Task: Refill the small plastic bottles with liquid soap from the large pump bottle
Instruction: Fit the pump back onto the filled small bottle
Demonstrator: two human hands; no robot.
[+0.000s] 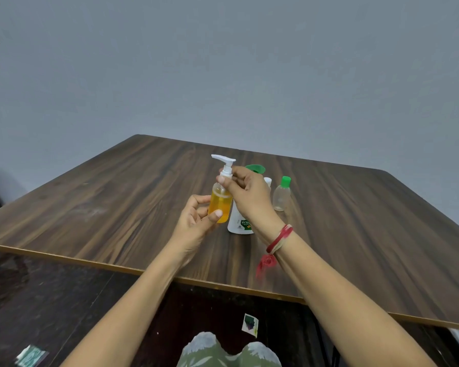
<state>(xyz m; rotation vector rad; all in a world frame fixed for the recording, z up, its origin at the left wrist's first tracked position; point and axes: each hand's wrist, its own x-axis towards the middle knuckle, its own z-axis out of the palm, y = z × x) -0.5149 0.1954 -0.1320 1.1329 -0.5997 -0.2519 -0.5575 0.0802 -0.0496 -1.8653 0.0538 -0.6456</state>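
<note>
The pump bottle [220, 205], clear plastic and filled most of the way with amber liquid soap, is held upright above the middle of the table [117, 194], lifted clear of it. Its lower body is gripped by the left hand [196, 218], thumb in front and fingers curled behind. The white collar [225, 174] under the pump head [224, 160] is pinched by the fingertips of the right hand [245, 192].

The bottle is judged light and fairly stiff, with a smooth wall that would turn slippery if soap ran down it. It is best gripped round the body, and the ribbed collar, not the thin nozzle, is the part to be turned. Once the pump is loosened, the bottle should be kept upright, since the soap would spill easily.

No writing can be seen on this bottle. Just behind it on the table stands a white bottle [239, 223], its top hidden by the right wrist. On its green patch "99.9" can be read, and the rest is too small to make out. A small clear bottle [282, 197] with a green cap stands to the right and looks empty. A green funnel [256, 169] and a white-capped item [268, 181] are partly hidden behind the right hand. A red thread [278, 238] is tied round the right wrist.
</note>
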